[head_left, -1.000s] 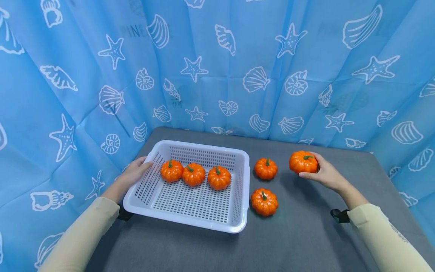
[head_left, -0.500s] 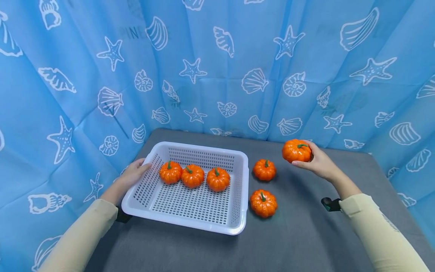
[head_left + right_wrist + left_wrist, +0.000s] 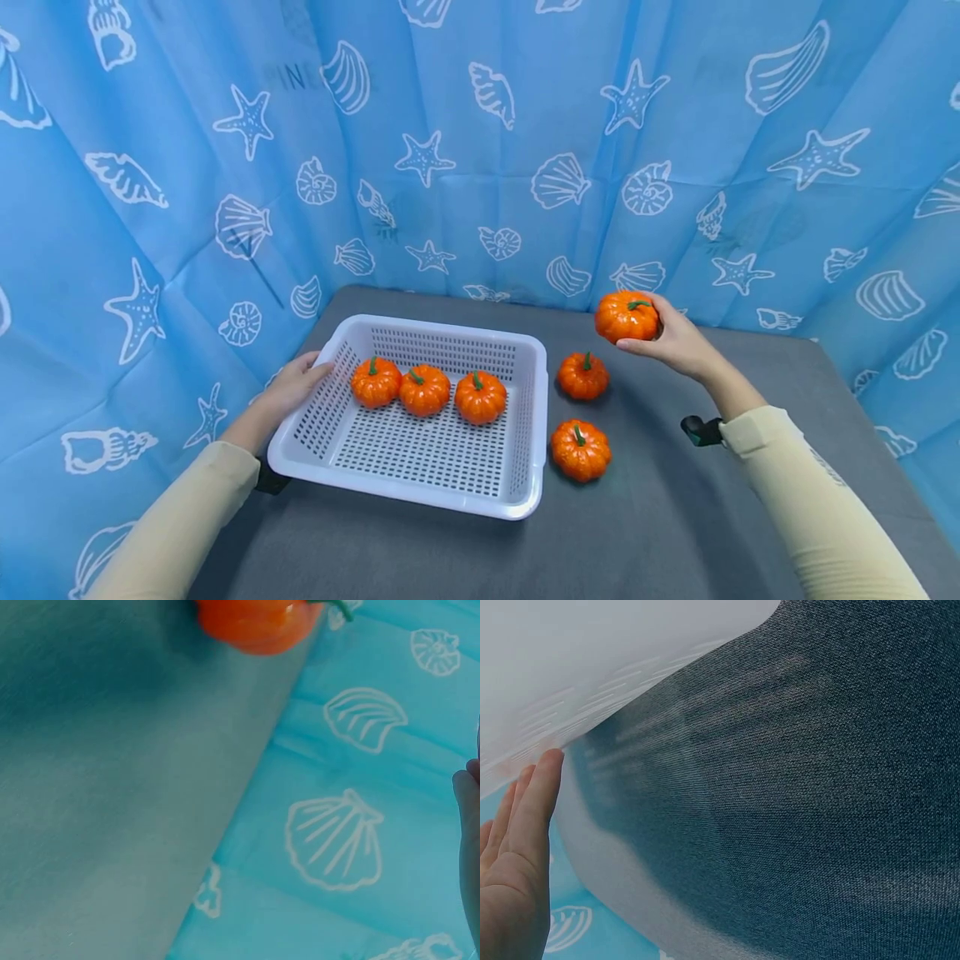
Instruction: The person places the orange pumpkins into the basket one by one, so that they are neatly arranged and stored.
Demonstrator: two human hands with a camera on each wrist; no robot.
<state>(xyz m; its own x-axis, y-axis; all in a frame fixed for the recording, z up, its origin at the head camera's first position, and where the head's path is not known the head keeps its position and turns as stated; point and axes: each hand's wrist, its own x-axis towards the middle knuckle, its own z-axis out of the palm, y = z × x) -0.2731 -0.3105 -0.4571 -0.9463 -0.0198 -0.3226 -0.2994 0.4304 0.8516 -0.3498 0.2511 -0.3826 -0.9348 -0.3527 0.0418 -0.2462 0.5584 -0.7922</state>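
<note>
In the head view my right hand holds an orange toy pumpkin above the table, thumb below and fingers behind. My left hand touches the left rim of a white perforated plastic basket; the left wrist view shows its fingers fairly straight against the basket's wall. Three pumpkins sit in a row inside the basket, the rightmost pumpkin a little apart. Right of the basket lie a far pumpkin and a near pumpkin. One pumpkin is cut off in the right wrist view; I cannot tell which.
Everything stands on a dark grey cloth-covered table. A blue curtain with white shells and starfish hangs behind the table and along its sides.
My right hand has carried its pumpkin leftward and up, from the right to above and behind the far loose pumpkin. The left hand and basket stay in place.
</note>
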